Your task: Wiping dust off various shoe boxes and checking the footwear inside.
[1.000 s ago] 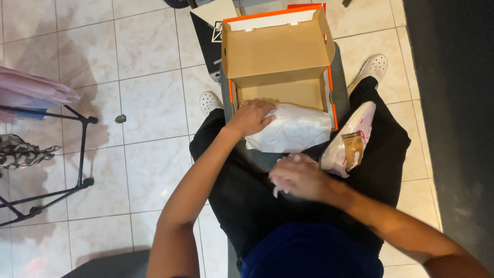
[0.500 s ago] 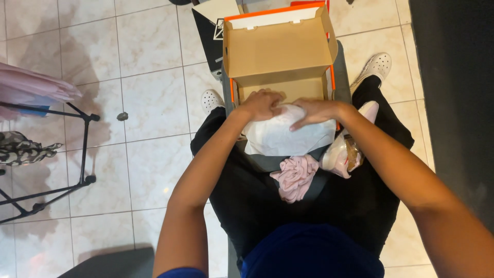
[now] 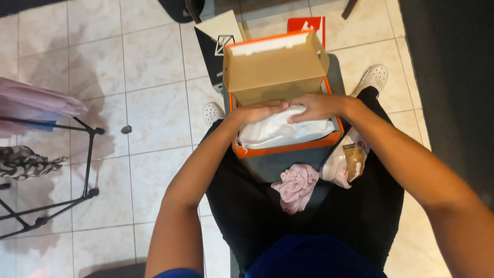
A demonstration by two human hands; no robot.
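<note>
Pale glossy floor tiles (image 3: 154, 113) with grey grout fill the room; a black folding rack (image 3: 67, 170) stands at left, dark furniture (image 3: 453, 77) at right.

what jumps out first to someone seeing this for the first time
An open orange cardboard shoebox rests on the seated person's lap at centre, its lid up. The left hand and right hand both press on crumpled white tissue paper inside. A bunched pink cloth lies just below the box.

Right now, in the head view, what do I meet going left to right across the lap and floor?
Black folding rack → left hand on the white wrapping paper → crumpled pink cloth → right hand → clear bag with a brown packet → white shoe.
</note>
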